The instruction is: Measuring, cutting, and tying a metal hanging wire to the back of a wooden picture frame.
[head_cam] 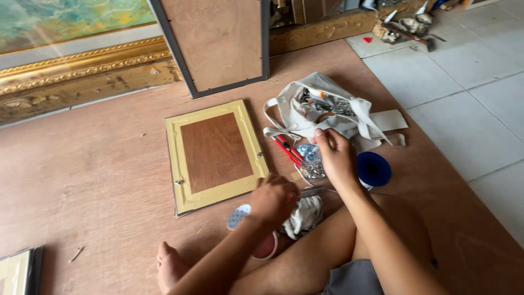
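Small picture frame (215,155) is lying face down on the wooden floor (98,164), gold border up, brown backing board showing, metal clips on its edges. Person is sitting just below the frame, bare legs and a foot (170,267) showing.

Left hand (273,199) is hovering at the frame's lower right corner, fingers curled in, back of hand to camera; cannot tell if it is gripping anything. Right hand (335,158) is sitting right of the frame, over a clear bag of small metal hardware (311,164), fingers bent down toward it; whether it is pinching something is hidden.

Red-handled tool (288,150) is lying between the frame and the hardware bag. White cloth (305,214) and a round pink lid (266,248) are lying below the frame's lower right corner, by the left hand. Blue spool (374,169) is sitting further right of the frame, beyond the right hand. Open canvas tote bag (327,106) with tools is lying up and right of the frame. Larger board in a dark frame (218,43) is leaning above the frame. Ornate gold frame (82,71) is standing up and left.
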